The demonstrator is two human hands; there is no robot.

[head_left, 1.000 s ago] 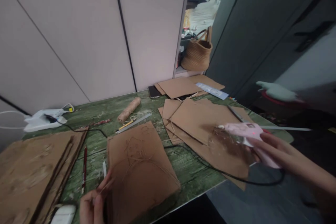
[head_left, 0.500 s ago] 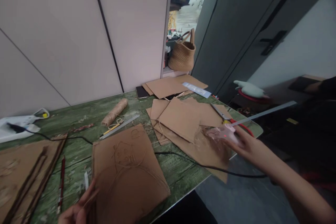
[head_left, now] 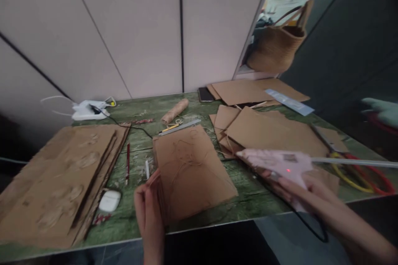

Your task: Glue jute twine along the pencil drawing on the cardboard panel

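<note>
Head view, only one: pale pink plastic glue gun (head_left: 276,161) sits right of center, in the right hand (head_left: 295,192). Right fingers are wrapped around the grip, clamped. Gun's long axis runs nearly level across the frame: nozzle points left, translucent glue stick (head_left: 357,161) sticks out the back toward the right edge. Black cord (head_left: 311,226) loops under that hand.

Key relation: brown rectangular cardboard sheet (head_left: 202,190) lies lower center, directly left of the nozzle. Tip looks just beside its upper right edge, apart from it in the picture; height over the table can't be read. Sheet's long axis runs from upper left to lower right, so the gun comes at it crosswise. Thin tan twine (head_left: 189,162) curves over the sheet's upper half.

Left hand (head_left: 149,207) is nearer the sheet, at its left edge, lower center-left of frame. Thumb and fingertips look drawn together there; can't tell whether edge or twine is between them. Right hand is off the sheet, only the gun reaching toward it.

Red-and-yellow-handled scissors (head_left: 370,184) lie at far right, behind the gun.
</note>
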